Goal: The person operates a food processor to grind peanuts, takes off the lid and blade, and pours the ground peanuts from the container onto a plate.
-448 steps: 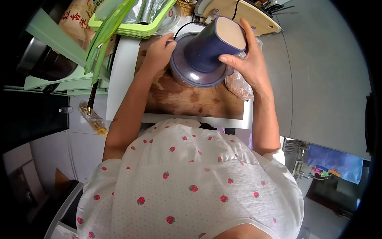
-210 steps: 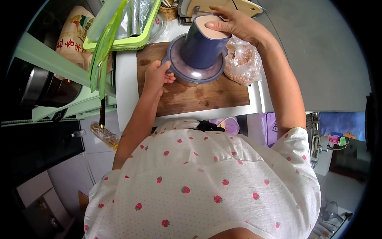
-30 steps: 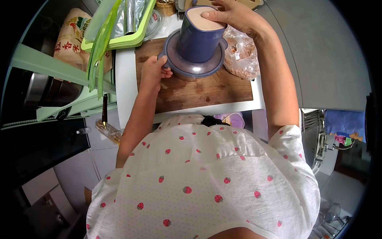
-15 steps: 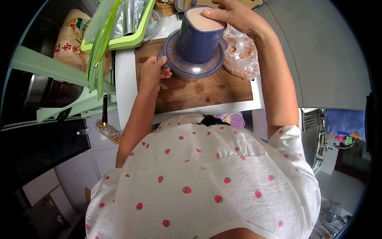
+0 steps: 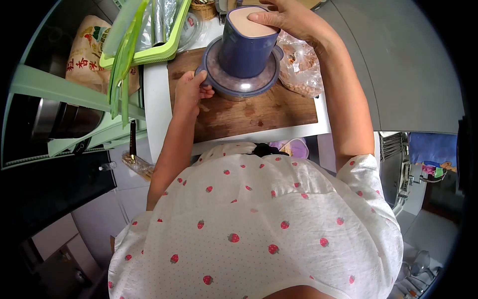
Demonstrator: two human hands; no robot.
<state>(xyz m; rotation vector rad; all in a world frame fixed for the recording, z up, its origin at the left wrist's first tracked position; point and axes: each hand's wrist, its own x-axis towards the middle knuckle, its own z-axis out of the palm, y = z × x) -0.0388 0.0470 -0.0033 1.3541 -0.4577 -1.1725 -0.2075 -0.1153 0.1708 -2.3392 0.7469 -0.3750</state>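
A food chopper stands on the wooden cutting board (image 5: 239, 117) at the top middle. Its dark blue motor unit (image 5: 247, 52) with a beige top sits on a wide, partly see-through lid (image 5: 244, 87) with a blue rim; the bowl beneath is mostly hidden. My left hand (image 5: 191, 89) grips the rim's tab on the left, thumb on top and fingers curled below. At the back right edge of the motor unit is my right hand (image 5: 286, 20), its thumb lying across the beige top and its other fingers partly out of frame behind.
Right of the chopper lies a clear plastic bag (image 5: 302, 74) of small brownish pieces. A green basket (image 5: 162, 52) holding wrapped items is at the left, with long green leaves (image 5: 119, 74) hanging over its edge. A printed rice sack (image 5: 84, 55) stands beyond.
Both hands keep their places on the chopper. The whole view has shifted very slightly; nothing else visibly differs.
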